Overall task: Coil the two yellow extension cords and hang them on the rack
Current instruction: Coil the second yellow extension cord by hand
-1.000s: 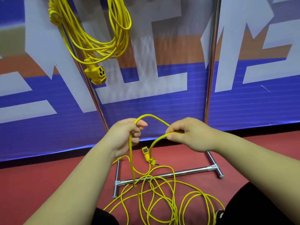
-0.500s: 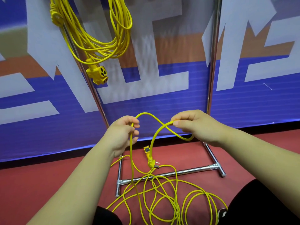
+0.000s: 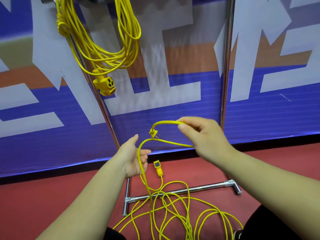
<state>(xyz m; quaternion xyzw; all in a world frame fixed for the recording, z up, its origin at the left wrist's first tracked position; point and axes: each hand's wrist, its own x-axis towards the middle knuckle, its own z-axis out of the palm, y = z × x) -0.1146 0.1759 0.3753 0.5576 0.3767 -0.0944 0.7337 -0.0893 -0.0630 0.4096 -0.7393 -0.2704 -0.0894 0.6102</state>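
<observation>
One coiled yellow cord (image 3: pixel 107 54) hangs from the top of the rack, its three-way socket block (image 3: pixel 105 84) dangling below. The second yellow cord (image 3: pixel 173 210) lies in loose loops on the red floor, its socket end (image 3: pixel 158 168) near the rack's base. My right hand (image 3: pixel 202 135) pinches this cord just behind its plug (image 3: pixel 153 132), which points down and left. A loop of the same cord arcs from my right hand across my left hand (image 3: pixel 133 158), whose palm faces up with relaxed fingers, the cord lying against it.
The rack's chrome uprights (image 3: pixel 226 66) rise left and right, and its floor bar (image 3: pixel 181 192) crosses under the loose cord. A blue, white and orange banner (image 3: pixel 173 94) stands right behind the rack. My dark trouser legs fill the bottom corners.
My right hand has lifted and moved right, drawing the plug end up off the hanging cord. My left hand has let go its pinch and opened, dropping lower.
</observation>
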